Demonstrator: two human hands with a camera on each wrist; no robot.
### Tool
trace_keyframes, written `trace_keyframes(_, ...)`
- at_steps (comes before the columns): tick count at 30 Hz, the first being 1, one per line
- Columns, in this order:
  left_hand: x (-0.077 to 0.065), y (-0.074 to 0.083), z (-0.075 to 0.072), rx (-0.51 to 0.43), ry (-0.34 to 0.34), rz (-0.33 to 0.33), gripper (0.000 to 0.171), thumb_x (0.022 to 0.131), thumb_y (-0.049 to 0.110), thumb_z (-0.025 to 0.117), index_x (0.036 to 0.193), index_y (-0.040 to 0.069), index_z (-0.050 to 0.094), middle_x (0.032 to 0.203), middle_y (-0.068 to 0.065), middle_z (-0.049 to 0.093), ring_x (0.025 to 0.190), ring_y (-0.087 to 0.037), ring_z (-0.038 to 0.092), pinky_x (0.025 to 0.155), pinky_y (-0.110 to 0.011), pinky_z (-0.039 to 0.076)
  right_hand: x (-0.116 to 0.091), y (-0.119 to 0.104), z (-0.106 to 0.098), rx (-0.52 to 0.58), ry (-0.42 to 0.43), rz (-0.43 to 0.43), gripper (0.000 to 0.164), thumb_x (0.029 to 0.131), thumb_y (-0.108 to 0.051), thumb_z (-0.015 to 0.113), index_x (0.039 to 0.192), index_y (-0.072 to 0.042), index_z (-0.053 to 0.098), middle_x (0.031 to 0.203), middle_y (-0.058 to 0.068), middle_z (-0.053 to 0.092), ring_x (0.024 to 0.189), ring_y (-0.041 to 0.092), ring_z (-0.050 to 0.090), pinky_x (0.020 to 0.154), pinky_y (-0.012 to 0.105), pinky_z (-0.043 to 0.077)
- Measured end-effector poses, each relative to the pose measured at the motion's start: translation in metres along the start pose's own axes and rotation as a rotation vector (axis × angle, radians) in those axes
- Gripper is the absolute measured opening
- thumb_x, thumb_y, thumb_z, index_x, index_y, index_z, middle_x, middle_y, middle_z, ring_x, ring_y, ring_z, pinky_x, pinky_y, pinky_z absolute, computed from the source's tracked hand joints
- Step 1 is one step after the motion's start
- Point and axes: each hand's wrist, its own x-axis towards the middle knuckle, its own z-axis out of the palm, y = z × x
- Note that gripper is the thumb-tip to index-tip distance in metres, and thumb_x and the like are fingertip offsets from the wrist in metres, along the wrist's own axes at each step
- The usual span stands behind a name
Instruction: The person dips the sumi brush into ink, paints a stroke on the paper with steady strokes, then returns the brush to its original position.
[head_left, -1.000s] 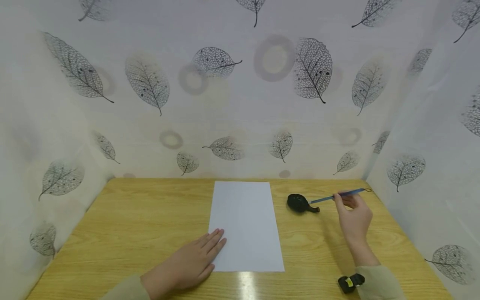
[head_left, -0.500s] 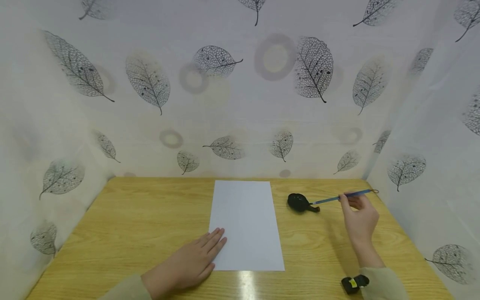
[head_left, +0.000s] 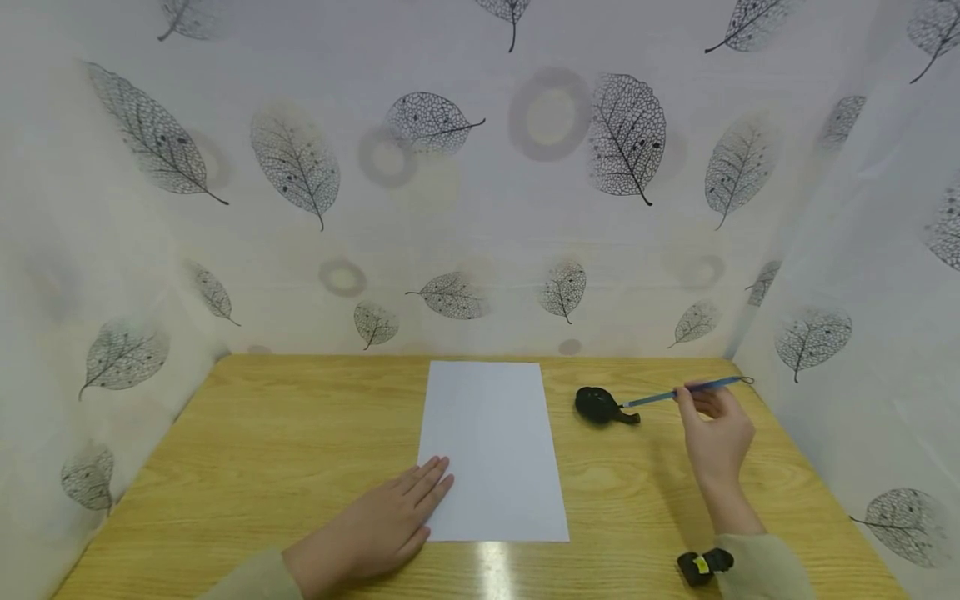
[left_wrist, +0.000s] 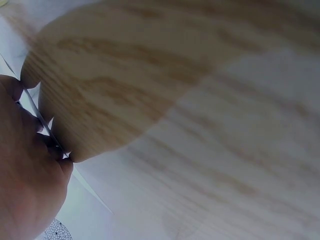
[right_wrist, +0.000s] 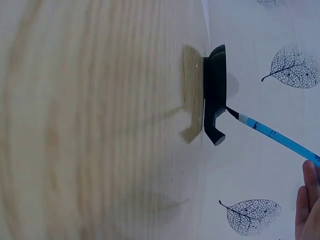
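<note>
In the head view a white sheet of paper (head_left: 495, 450) lies on the wooden table. My left hand (head_left: 382, 521) rests flat on its lower left edge, fingers straight. On the right, my right hand (head_left: 716, 433) pinches a blue writing brush (head_left: 651, 398) by its handle. The brush slants down to the left. Its dark tip (right_wrist: 232, 113) meets the rim of a small black ink dish (right_wrist: 216, 80) with a short spout-like handle, as the right wrist view shows. Only some fingers (right_wrist: 312, 190) of the right hand show there. The left wrist view has the left hand (left_wrist: 30, 165) at the paper's edge.
The wooden table (head_left: 285, 417) is glossy and reflects light. A pale curtain (head_left: 465, 217) with leaf prints surrounds it at the back and both sides. A black wrist camera (head_left: 703, 567) with a yellow label sits by the right sleeve (head_left: 761, 567).
The right hand drew the brush slightly to the right, then shifted a little back left, the tip staying at the dish's handle side. The left hand and the paper have kept their place.
</note>
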Motion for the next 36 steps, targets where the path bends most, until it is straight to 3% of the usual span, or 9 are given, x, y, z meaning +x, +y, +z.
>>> trace_keyframes(5, 0.0009, 0.0000, 0.0018, -0.015, -0.027, -0.013, 0.062, 0.112, 0.036, 0.043, 0.165, 0.004, 0.037, 0.175, -0.015, 0.030, 0.161, -0.029, 0.034, 0.129, -0.042, 0.038, -0.0002, 0.0022, -0.0025, -0.027, 0.008, -0.002, 0.013, 0.095, -0.002, 0.076, 0.102, 0.008, 0.075, 0.080, -0.048, 0.057, 0.070, -0.029, 0.054, 0.063, -0.003, 0.044)
trace_keyframes(15, -0.0016, 0.0003, -0.0010, -0.017, 0.010, 0.005, 0.060, 0.113, 0.037, 0.041, 0.163, 0.003, 0.039, 0.172, -0.017, 0.035, 0.159, -0.031, 0.038, 0.126, -0.043, 0.042, 0.0003, -0.0006, -0.0026, 0.021, 0.031, 0.015, 0.014, 0.095, -0.002, 0.075, 0.102, 0.010, 0.075, 0.079, -0.046, 0.059, 0.069, -0.026, 0.057, 0.064, -0.003, 0.047)
trace_keyframes(26, 0.0004, 0.0020, -0.0019, -0.024, -0.039, -0.018, 0.061, 0.112, 0.036, 0.042, 0.165, 0.005, 0.036, 0.175, -0.015, 0.030, 0.162, -0.029, 0.033, 0.129, -0.042, 0.038, -0.0036, -0.0014, 0.0009, 0.011, 0.000, 0.034, 0.012, 0.095, 0.000, 0.075, 0.101, 0.010, 0.074, 0.079, -0.043, 0.059, 0.070, -0.026, 0.056, 0.064, -0.003, 0.047)
trace_keyframes(36, -0.0023, 0.0002, 0.0030, -0.001, 0.051, 0.010, 0.060, 0.114, 0.037, 0.040, 0.163, 0.004, 0.040, 0.172, -0.017, 0.037, 0.158, -0.031, 0.039, 0.127, -0.041, 0.041, -0.0018, 0.0016, -0.0036, 0.024, 0.027, 0.046, 0.013, 0.095, -0.001, 0.075, 0.102, 0.010, 0.074, 0.079, -0.045, 0.059, 0.070, -0.025, 0.057, 0.065, -0.002, 0.049)
